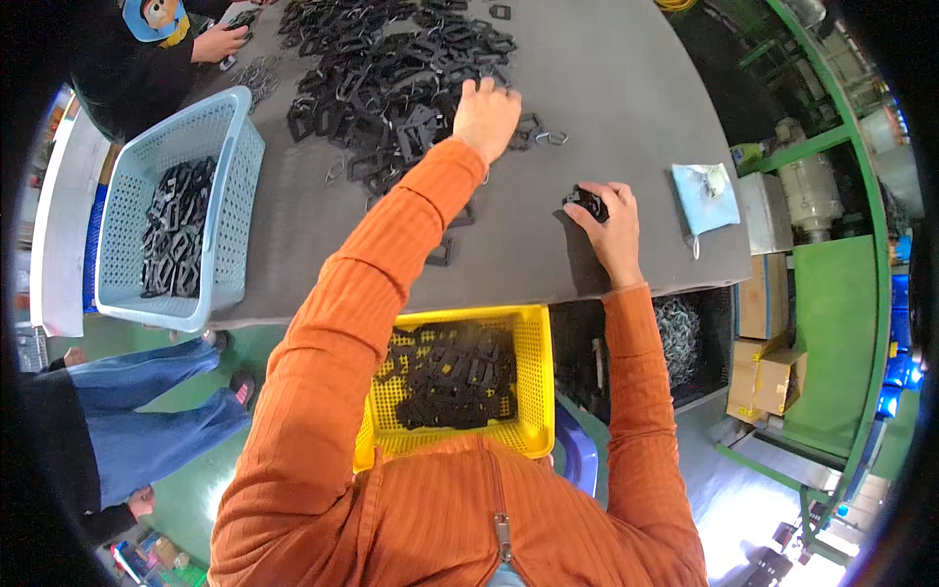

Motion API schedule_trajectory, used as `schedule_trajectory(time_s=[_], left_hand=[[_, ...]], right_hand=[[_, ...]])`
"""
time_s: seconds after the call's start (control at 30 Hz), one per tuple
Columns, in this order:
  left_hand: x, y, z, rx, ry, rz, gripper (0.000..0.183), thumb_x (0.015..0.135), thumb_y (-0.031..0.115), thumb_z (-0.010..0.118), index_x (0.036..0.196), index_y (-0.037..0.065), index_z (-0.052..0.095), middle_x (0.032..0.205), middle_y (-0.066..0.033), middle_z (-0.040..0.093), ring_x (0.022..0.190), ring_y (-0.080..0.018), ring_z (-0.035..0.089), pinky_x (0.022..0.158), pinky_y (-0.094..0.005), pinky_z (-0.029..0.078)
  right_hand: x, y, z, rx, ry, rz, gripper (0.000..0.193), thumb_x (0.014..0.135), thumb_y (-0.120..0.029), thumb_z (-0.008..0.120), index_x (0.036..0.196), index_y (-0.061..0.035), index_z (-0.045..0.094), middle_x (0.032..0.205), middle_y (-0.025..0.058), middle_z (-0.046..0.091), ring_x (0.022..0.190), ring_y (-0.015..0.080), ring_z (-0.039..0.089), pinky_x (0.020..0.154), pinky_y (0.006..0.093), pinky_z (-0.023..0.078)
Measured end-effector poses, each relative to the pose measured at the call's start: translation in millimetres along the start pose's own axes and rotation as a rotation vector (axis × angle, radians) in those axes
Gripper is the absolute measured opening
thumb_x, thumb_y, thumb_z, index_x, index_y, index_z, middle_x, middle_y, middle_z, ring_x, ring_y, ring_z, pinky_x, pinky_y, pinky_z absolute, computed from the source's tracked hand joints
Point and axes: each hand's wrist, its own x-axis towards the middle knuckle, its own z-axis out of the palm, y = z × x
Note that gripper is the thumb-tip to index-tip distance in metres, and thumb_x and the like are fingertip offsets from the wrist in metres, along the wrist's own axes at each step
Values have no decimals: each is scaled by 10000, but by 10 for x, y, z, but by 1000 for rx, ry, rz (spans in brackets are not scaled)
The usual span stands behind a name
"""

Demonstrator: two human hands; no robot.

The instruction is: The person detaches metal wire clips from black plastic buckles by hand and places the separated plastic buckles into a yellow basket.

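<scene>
Tabletop (606,88), black pieces (377,88) at both hands (487,117) (613,227)

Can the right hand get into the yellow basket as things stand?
Probably yes: the yellow basket sits open-topped by the table's near edge, and nothing visible seems to block the way, though the right hand is holding a black piece.

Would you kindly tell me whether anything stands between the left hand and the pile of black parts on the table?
Nothing visible does: the left hand is at the right side of the pile of black parts, and the light-blue basket stands off to the left. Whether hand and parts touch is unclear.
</scene>
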Motion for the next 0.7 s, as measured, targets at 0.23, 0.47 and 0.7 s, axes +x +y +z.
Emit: schedule_trajectory(time_s=[0.23, 0.47, 0.7], left_hand=[[-1079, -53, -1120, -1072, -93, -135, 189, 836, 82, 542, 989, 42, 645, 823, -130, 657, 702, -176, 636, 642, -295, 490], [-1924, -373, -1286, -1060, -157, -396, 148, 823, 84, 600, 941, 29, 669, 801, -103, 669, 646, -133, 592, 610, -265, 463], [-1504, -546, -648, -615, 285, -404, 208, 757, 123, 685, 957, 72, 660, 801, -103, 646, 675, -230, 614, 648, -332, 497]], right_hand=[[-438, -512, -3, 80, -143, -164, 354, 661, -304, 761, 923, -91, 654, 920, 99, 550, 887, 290, 525, 784, 382, 424], [-565, -1038, 68, 357, -545, -293, 124, 733, -179, 688, 832, -114, 652, 754, 77, 585, 751, 268, 590, 663, 371, 461], [274, -1242, 723, 117, -176, -190, 80, 759, -135, 658, 823, -102, 625, 809, 76, 614, 764, 283, 615, 650, 384, 481]])
